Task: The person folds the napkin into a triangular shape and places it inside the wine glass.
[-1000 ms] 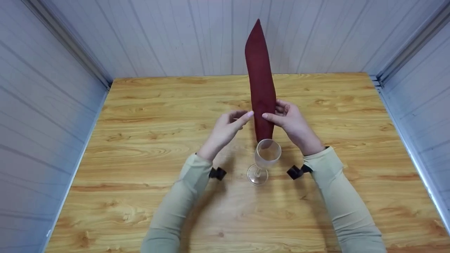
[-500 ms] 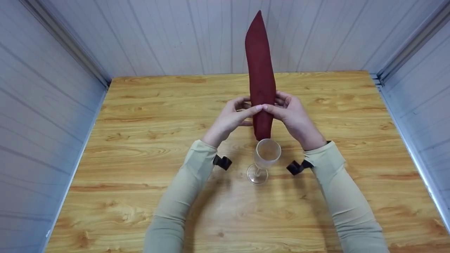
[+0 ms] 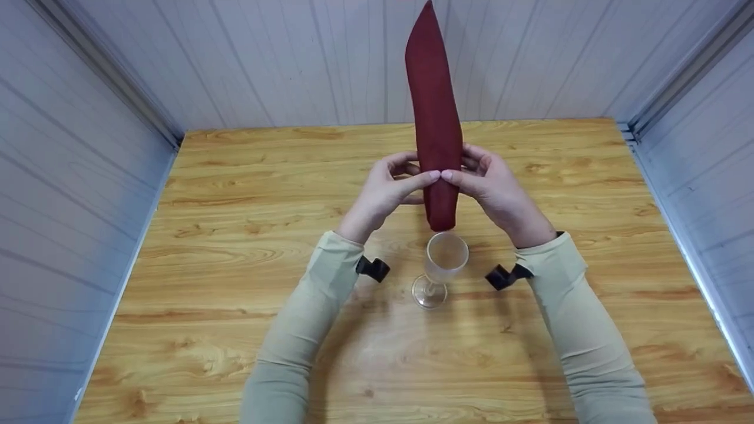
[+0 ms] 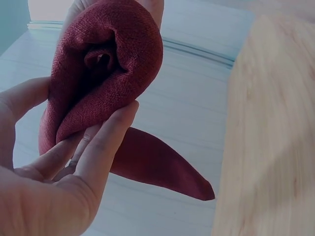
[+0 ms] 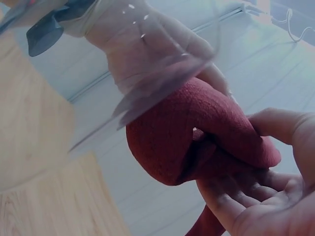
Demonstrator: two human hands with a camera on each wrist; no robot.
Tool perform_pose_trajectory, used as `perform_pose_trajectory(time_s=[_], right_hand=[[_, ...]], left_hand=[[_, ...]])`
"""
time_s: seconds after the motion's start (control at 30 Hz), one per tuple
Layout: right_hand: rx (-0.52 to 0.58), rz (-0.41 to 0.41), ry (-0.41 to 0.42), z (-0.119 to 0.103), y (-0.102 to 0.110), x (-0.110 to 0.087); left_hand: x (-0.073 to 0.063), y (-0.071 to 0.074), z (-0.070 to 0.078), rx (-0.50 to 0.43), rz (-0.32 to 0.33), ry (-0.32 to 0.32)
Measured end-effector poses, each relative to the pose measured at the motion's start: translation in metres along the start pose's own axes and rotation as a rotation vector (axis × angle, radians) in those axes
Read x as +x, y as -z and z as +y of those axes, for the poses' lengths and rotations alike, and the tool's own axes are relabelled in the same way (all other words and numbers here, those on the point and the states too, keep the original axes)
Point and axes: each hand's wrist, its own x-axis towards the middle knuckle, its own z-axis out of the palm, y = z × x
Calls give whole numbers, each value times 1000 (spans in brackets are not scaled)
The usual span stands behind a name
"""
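Note:
A dark red cloth napkin (image 3: 435, 112), rolled into a long tapering shape, is held up above the table with its pointed end away from me. My left hand (image 3: 386, 189) grips its left side near the lower end, thumb in front and fingers behind. On the other side my right hand (image 3: 499, 191) pinches it likewise, and the two thumb tips nearly meet. Just below the napkin's folded end stands a clear stemmed wine glass (image 3: 446, 262), upright. In the left wrist view the napkin's lower end (image 4: 142, 54) shows a coiled, hollow fold. Through the glass bowl (image 5: 167, 81), the right wrist view shows part of the other hand.
The wood-grain table (image 3: 235, 265) reaches back to a pale panelled wall (image 3: 283, 65). Similar side walls (image 3: 65, 235) close it in at left and right. A black camera mount (image 3: 374, 269) juts inward from each wrist.
My left hand has come in from beside the napkin to grip it with its thumb over the front. Both hands and the napkin have shifted upward in view; the glass stays put.

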Motion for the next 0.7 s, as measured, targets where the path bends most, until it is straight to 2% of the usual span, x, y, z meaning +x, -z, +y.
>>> perform_pose_trajectory(time_s=[0.23,0.37,0.7], right_hand=[[0,-52,-3,-10,-1,-11],[-7,-69,-6,-13,-1,-22],[-84,-134,5,-19,-2,-48]], left_hand=[[-5,-4,11,8,-8,-56],[-10,-6,16,-3,-12,-67],[-20,-11,32,-25,-35,-113]])
